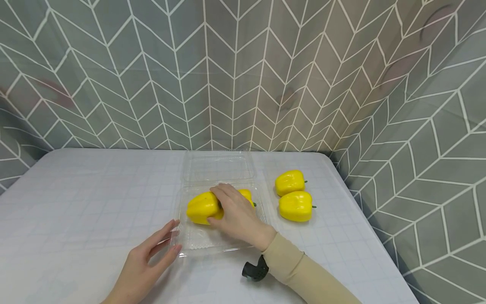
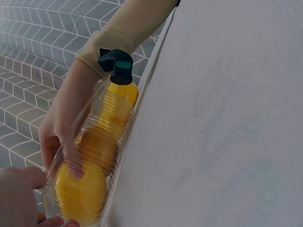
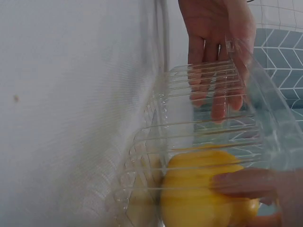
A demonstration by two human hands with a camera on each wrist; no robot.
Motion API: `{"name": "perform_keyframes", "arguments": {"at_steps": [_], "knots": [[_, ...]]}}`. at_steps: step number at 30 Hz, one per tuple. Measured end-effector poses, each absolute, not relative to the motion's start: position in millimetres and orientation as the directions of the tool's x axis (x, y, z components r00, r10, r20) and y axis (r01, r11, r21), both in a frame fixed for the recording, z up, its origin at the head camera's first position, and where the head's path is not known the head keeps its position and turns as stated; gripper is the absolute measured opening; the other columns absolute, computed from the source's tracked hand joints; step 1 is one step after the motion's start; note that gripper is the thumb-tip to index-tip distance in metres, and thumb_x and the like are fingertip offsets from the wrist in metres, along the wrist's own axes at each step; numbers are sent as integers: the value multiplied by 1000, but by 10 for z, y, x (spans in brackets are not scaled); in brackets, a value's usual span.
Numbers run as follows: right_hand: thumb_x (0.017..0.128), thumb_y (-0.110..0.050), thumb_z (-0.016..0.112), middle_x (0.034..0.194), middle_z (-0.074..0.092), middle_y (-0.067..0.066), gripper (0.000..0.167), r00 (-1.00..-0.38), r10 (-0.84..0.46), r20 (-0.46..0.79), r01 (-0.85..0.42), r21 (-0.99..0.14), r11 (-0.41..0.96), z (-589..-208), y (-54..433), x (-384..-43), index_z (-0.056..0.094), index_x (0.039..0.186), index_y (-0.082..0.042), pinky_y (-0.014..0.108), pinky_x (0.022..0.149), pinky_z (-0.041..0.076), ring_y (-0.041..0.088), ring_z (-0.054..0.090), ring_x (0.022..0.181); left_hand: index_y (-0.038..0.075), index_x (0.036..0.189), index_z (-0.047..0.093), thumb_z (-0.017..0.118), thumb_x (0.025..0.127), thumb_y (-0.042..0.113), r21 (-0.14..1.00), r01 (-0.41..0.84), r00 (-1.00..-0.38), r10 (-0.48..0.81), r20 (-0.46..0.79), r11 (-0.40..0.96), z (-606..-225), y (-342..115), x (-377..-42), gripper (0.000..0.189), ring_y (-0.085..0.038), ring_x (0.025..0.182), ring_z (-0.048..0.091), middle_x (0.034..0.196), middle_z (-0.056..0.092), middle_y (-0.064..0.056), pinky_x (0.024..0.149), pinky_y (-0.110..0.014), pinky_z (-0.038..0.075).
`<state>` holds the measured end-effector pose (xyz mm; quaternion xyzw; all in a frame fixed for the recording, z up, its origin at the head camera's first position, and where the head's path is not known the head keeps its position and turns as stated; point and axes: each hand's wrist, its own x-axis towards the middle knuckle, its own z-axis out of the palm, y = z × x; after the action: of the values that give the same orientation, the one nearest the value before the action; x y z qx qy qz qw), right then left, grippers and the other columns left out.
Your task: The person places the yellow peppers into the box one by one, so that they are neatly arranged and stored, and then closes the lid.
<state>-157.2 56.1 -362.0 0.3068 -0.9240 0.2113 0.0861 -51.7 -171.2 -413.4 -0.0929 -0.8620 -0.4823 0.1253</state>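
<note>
A clear plastic clamshell container (image 1: 205, 242) lies with its lid folded back on the table. My right hand (image 1: 239, 217) reaches into it and grips a yellow bell pepper (image 1: 202, 207) at the container's left side. Another yellow bell pepper (image 1: 247, 195) is partly hidden behind that hand, at the right of the container. My left hand (image 1: 146, 257) is at the container's left edge, thumb and fingers apart, fingertips touching the rim. In the left wrist view, the yellow pepper (image 2: 80, 194) shows through the ribbed wall, close to the left fingertips.
Two more yellow bell peppers, a rear one (image 1: 290, 183) and a front one (image 1: 296, 206), lie right of the container. The white-covered table (image 1: 95, 202) meets a patterned curtain (image 1: 220, 76) at the back. A black wrist device (image 1: 255, 269) hangs under the right sleeve.
</note>
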Motion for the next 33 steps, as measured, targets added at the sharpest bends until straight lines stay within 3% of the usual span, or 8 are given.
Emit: {"name": "perform_keyframes", "arguments": {"at_steps": [25,33], "knots": [[83,-28,83,145,55,9,70,-764,-604,228,-625,-495,604,-3408,781,-1608,52,142,-7,44,116,42,26,49,137,13,146,52,73,93,18,808,275,-952,30,305,521,-4155,-1736,-512,57,7,114,60,140,60,3,96,-4,46],[84,-24,81,147,53,8,66,-802,-547,241,-575,-561,596,-3401,896,-1591,53,142,-9,44,119,38,26,46,140,12,146,52,73,93,16,822,292,-950,47,310,489,-4166,-1732,-528,57,2,114,62,140,60,3,97,-6,47]]}}
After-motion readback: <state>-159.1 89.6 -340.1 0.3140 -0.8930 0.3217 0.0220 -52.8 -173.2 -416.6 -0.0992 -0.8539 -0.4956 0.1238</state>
